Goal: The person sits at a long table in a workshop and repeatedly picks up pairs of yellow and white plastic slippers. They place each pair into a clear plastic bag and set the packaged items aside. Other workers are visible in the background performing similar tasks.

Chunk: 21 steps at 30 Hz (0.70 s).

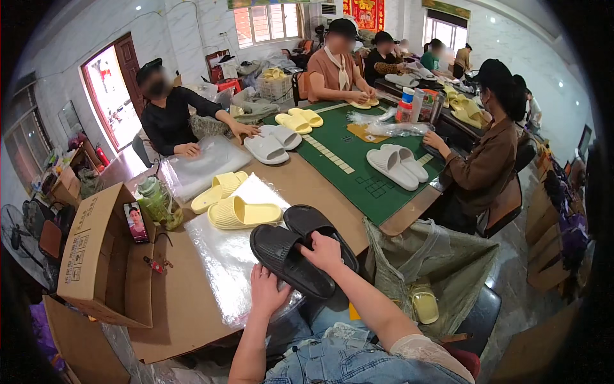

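Note:
Over the near edge of the table, a pair of black slippers (pixel 288 256) is held tilted, one overlapping the other. My right hand (pixel 323 251) grips them at the strap opening, its fingertips hidden inside. Against the near side of the front slipper, my left hand (pixel 268 291) holds its edge, fingers partly covered by the sole. Beneath them lies a stack of clear plastic bags (pixel 224 275). Just beyond, a pair of yellow slippers (pixel 243 213) rests partly on more clear plastic.
An open cardboard box (pixel 96 256) with a phone (pixel 135 223) and a green jug (pixel 157 201) stand at left. Grey slippers (pixel 393 168) lie on the green mat (pixel 332 153). A woven sack (pixel 422 262) hangs at right. Several co-workers sit around the tables.

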Motion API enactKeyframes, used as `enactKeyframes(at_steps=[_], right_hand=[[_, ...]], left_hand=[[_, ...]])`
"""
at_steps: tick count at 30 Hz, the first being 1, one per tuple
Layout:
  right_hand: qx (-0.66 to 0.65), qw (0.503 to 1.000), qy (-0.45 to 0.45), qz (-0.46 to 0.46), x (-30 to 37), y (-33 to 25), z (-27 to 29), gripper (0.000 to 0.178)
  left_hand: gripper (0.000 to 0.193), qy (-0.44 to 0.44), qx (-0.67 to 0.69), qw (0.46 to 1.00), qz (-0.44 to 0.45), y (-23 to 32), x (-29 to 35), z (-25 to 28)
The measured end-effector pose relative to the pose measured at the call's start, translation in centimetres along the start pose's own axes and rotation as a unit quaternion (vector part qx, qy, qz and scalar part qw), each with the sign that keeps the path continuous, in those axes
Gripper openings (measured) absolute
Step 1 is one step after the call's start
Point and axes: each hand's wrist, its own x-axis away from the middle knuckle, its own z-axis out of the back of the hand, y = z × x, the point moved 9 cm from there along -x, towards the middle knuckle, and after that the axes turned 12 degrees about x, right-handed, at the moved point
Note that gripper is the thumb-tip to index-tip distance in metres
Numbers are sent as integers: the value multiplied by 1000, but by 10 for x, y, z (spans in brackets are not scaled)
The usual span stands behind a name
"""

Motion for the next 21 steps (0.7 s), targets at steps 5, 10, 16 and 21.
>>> enactKeyframes(at_steps=[5, 10, 16, 21], right_hand=[[1, 1000, 4, 4, 1, -1, 0, 46], [-5, 1000, 7, 13, 2, -1, -1, 46], [-6, 1000, 18, 18, 1, -3, 2, 47], [0, 1000, 10, 10, 1, -2, 1, 47]], left_hand=[[63, -2, 8, 1000, 3, -1, 0, 0], [62, 7, 7, 1000, 0, 2, 1, 3], [61, 9, 5, 1000, -9, 5, -1, 5], [62, 25, 8, 1000, -11, 2, 2, 3]])
